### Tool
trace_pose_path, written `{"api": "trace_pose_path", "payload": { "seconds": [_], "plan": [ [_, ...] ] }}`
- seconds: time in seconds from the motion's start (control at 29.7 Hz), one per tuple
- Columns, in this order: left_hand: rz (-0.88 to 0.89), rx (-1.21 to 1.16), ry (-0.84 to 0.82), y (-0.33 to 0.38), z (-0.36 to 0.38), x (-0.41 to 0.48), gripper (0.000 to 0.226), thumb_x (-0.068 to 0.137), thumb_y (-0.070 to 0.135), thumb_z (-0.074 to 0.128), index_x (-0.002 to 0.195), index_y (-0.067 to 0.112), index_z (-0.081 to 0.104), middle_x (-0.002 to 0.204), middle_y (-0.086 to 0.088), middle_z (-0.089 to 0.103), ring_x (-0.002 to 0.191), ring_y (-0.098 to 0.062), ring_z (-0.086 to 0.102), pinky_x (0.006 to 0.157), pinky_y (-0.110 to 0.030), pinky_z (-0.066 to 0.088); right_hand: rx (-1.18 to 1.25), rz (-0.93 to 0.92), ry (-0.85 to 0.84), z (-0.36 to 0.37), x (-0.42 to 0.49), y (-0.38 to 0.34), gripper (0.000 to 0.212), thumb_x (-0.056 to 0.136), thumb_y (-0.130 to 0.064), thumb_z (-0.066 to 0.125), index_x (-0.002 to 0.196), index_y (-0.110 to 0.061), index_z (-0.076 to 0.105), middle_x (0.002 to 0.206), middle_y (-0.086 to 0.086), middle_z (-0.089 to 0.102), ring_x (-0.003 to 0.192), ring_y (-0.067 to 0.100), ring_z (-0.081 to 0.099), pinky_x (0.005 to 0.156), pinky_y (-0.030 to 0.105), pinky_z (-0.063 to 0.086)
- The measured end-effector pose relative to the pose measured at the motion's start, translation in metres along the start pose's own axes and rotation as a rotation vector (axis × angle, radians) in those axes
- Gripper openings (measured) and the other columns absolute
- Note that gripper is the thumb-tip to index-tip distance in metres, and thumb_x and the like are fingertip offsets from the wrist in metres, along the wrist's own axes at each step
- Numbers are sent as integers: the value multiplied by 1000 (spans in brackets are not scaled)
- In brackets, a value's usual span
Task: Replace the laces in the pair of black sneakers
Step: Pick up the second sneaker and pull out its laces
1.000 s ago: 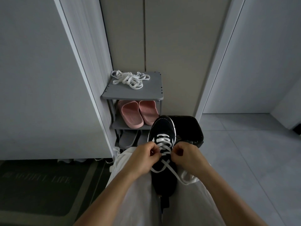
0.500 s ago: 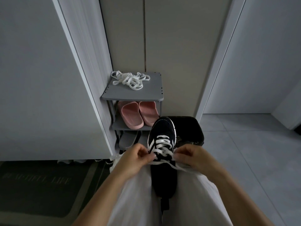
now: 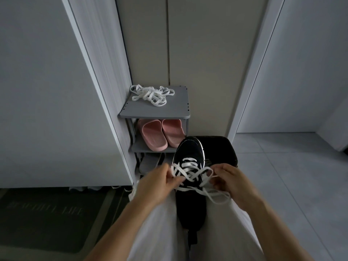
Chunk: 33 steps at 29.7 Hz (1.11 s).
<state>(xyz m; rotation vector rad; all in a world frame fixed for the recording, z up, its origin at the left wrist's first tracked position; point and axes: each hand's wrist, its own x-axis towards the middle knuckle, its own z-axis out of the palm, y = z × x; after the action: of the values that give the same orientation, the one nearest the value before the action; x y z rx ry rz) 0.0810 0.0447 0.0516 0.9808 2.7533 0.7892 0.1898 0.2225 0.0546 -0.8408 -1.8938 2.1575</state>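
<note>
seemingly knotting, lower centre: left hand (image 3: 156, 183) and right hand (image 3: 233, 182) each pinch the white lace (image 3: 188, 173) over the black sneaker (image 3: 190, 151); next, cinch it snug.

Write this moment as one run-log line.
step: tying white lace | black sneaker: on lap | left hand: pinches lace | right hand: pinches lace

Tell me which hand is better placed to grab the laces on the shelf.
Probably left: the left hand sits nearer the shelf, below the loose laces; the right hand would cross the sneaker.
</note>
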Motion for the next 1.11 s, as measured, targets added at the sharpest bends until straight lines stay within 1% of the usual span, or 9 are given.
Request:
{"api": "trace_pose_path", "payload": {
  "seconds": [0.17, 0.3, 0.44, 0.57, 0.67, 0.77, 0.87, 0.97, 1.11],
  "plan": [
    [-18, -77, -31, 7, 20, -8, 28, 90, 46, 50, 79, 21, 45, 64, 12, 44, 68, -9, 48, 56, -23, 29, -459, -48, -251, -4, -7, 3, 17, 82, 2, 63, 83, -14, 68, 72, -3, 67, 65, 7, 59, 61, 15, 47],
    [-134, -315, -11, 13, 23, -1, 16, 91, 29, 56, 80, 20, 49, 66, 14, 49, 73, -11, 55, 63, -23, 38, -476, -166, -70, 9, -6, 8, 6, 79, -13, 71, 78, -18, 67, 63, -8, 63, 57, 1, 56, 57, 13, 44],
    [-121, -373, 4, 17, 17, -3, 16, 93, 22, 54, 76, 22, 51, 64, 12, 53, 63, -4, 54, 60, -11, 42, -384, -162, 16, 12, -6, 8, 17, 86, -5, 62, 73, -15, 63, 55, -7, 62, 49, 0, 57, 51, 13, 45],
    [-166, -364, 214, -5, -18, 1, 23, 94, 15, 50, 72, 23, 48, 62, 6, 49, 54, -4, 44, 47, -13, 35, 27, -186, 259, -20, 6, -10, 18, 91, 5, 50, 77, -4, 59, 60, 5, 63, 49, 6, 61, 46, 15, 48],
    [-183, -341, 222, -23, -35, 2, 15, 92, 17, 53, 77, 18, 51, 65, 8, 52, 58, -8, 49, 48, -14, 31, 76, -183, 192, -24, 12, -15, 10, 88, 3, 56, 84, -5, 60, 71, 8, 65, 63, 14, 64, 55, 19, 52],
    [-134, -190, -87, -14, -11, -10, 20, 89, 32, 57, 73, 30, 45, 68, 12, 49, 65, -8, 49, 55, -18, 32, -304, -83, 154, -10, 12, 0, 4, 84, -9, 66, 84, -11, 62, 75, 2, 63, 65, 10, 56, 56, 14, 46],
    [-137, -222, -105, -1, 7, -17, 15, 85, 45, 60, 90, 31, 57, 73, 19, 52, 75, -1, 52, 59, -13, 35, -550, -109, 79, -4, 5, 9, 9, 84, -17, 66, 75, -17, 67, 66, -9, 62, 58, -3, 54, 53, 5, 38],
    [-161, -262, -119, 9, 11, -8, 31, 84, 43, 63, 106, 23, 55, 80, 18, 52, 81, -4, 54, 65, -17, 38, -715, -105, 5, 2, 1, 6, 21, 83, -30, 67, 70, -14, 66, 61, -6, 55, 54, 2, 49, 57, 17, 37],
    [-170, -244, -199, 16, 12, 7, 23, 82, 36, 67, 87, 21, 50, 74, 10, 54, 69, -6, 52, 57, -18, 36, -945, -40, 11, 10, 3, 4, 48, 86, -48, 57, 50, -18, 47, 52, -4, 48, 51, 11, 43, 58, 26, 36]
  ]
}}
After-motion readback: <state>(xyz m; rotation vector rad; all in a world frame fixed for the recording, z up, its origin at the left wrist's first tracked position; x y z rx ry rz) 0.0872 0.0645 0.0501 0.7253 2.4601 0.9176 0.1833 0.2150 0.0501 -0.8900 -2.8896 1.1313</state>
